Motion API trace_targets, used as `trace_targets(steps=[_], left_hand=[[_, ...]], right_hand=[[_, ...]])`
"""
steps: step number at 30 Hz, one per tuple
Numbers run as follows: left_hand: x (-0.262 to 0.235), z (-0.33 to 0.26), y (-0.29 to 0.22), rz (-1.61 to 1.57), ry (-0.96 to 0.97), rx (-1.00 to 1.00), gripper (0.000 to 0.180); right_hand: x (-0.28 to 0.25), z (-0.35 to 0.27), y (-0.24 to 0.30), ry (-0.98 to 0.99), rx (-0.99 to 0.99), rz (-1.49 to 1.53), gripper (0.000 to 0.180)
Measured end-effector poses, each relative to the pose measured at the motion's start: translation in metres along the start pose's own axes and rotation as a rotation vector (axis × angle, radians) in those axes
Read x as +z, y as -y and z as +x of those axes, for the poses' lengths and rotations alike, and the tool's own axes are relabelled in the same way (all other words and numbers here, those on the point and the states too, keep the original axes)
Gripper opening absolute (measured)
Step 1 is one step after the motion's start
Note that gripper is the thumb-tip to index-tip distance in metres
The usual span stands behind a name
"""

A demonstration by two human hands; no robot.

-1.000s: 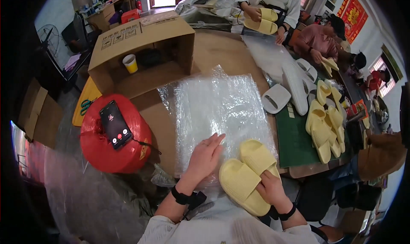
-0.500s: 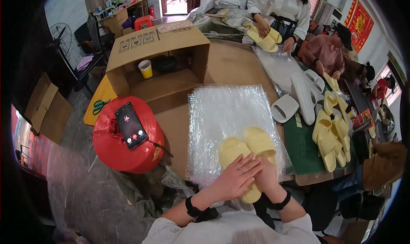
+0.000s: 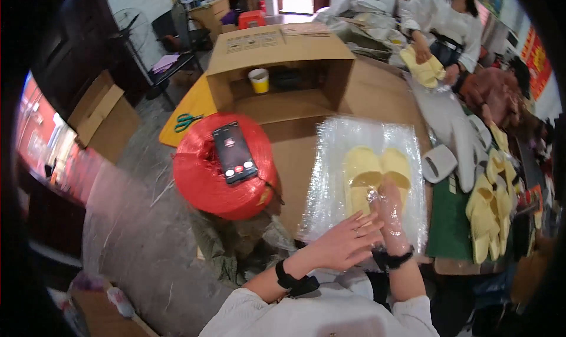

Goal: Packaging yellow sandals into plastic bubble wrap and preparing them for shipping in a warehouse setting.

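A pair of pale yellow slippers (image 3: 365,166) lies side by side, toes away from me, on a stack of clear plastic bags (image 3: 330,178). My right hand (image 3: 391,210) reaches up to the right slipper, its fingers closed at the slipper's opening. Shiny clear film covers this hand and the heel ends, so it appears to be inside a bag with the pair. My left hand (image 3: 348,241) lies across the bag's near end beside the right wrist, fingers stretched and slightly apart. Nothing shows in its grasp.
A phone (image 3: 234,151) rests on a big red roll of plastic twine (image 3: 194,183) at left. Behind stands an open cardboard box (image 3: 283,51) with a yellow-and-white cup (image 3: 259,81). Several yellow slippers (image 3: 489,213) lie at right. A person (image 3: 445,27) handles yellow slippers across the table.
My view has turned left. The slippers now lie farther up the bag stack, with my right hand stretched toward them under film. My left hand has come off the right hand toward the wrist.
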State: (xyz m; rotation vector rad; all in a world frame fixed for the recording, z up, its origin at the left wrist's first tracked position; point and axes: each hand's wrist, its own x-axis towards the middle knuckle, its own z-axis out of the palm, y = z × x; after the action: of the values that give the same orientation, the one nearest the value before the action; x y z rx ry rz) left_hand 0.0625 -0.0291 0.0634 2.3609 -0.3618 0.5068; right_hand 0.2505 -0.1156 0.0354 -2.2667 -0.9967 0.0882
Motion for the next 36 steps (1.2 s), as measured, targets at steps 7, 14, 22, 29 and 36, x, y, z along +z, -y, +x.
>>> trace_targets(steps=[7,14,22,29,36], left_hand=[[-0.009,-0.025,0.029,0.036,-0.226,-0.211,0.069],[0.013,-0.042,0.067,0.036,-0.266,-0.299,0.065],[0.019,-0.047,0.070,-0.054,-0.323,-0.310,0.064],[0.025,-0.050,0.072,-0.063,-0.421,-0.283,0.065],[0.024,-0.051,0.079,-0.114,-0.542,-0.270,0.060]], right_hand=[[-0.063,-0.110,0.015,0.155,-0.282,0.036,0.048],[-0.122,-0.143,-0.026,-0.122,-0.246,0.412,0.010],[-0.098,-0.086,-0.030,-0.239,-0.086,0.192,0.018],[-0.086,-0.092,-0.050,-0.133,-0.060,0.035,0.030],[-0.086,-0.093,-0.051,-0.192,0.118,0.123,0.038]])
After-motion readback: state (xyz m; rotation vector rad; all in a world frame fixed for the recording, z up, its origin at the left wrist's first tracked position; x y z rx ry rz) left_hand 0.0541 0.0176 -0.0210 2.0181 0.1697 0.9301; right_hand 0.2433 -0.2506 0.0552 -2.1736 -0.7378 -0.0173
